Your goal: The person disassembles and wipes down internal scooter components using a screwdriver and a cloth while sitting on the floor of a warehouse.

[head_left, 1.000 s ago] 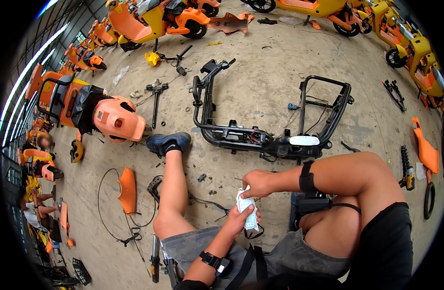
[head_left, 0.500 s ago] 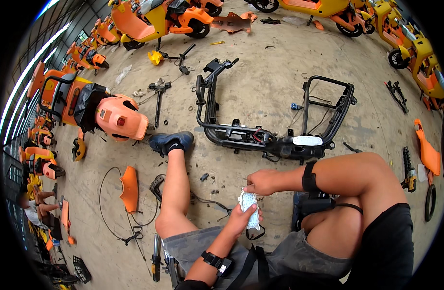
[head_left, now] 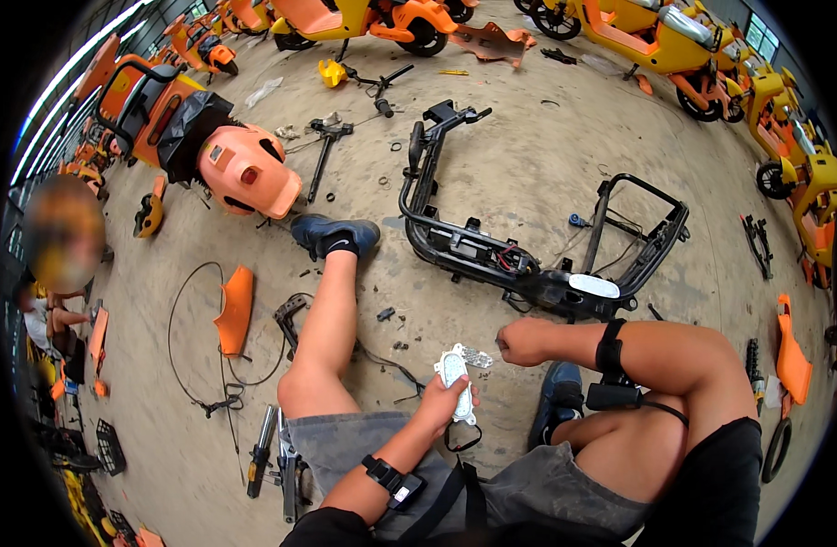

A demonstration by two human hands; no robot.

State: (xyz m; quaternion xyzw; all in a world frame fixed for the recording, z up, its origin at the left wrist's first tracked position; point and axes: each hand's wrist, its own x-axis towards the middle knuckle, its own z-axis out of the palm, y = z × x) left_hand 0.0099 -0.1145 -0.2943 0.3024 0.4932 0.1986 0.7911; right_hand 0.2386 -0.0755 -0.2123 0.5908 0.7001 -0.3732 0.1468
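My left hand (head_left: 446, 401) grips a white oval lamp housing (head_left: 454, 370) with small tabs and a pale blue centre, thumb across its face. A dark loop (head_left: 462, 438), likely a wire, hangs below it. Just past the housing's upper end is a clear patterned piece (head_left: 476, 356); I cannot tell whether it touches the housing or lies beyond it. My right hand (head_left: 524, 342) is closed a little right of that piece, fingers curled; what they hold, if anything, is hidden. Ahead lies a black scooter frame (head_left: 473, 244) with a white oval part (head_left: 594, 286) resting on it.
Left of my outstretched leg lie an orange panel (head_left: 235, 312), a black cable and fork tubes (head_left: 263, 451). A partly stripped orange scooter (head_left: 245, 169) lies beyond. Orange panels (head_left: 790, 360) and a drill-like tool lie right. Rows of scooters stand behind; a person sits far left.
My right hand has drawn away to the right from the lamp housing. The clear patterned piece now shows between them. My left hand still holds the housing. The view has turned slightly.
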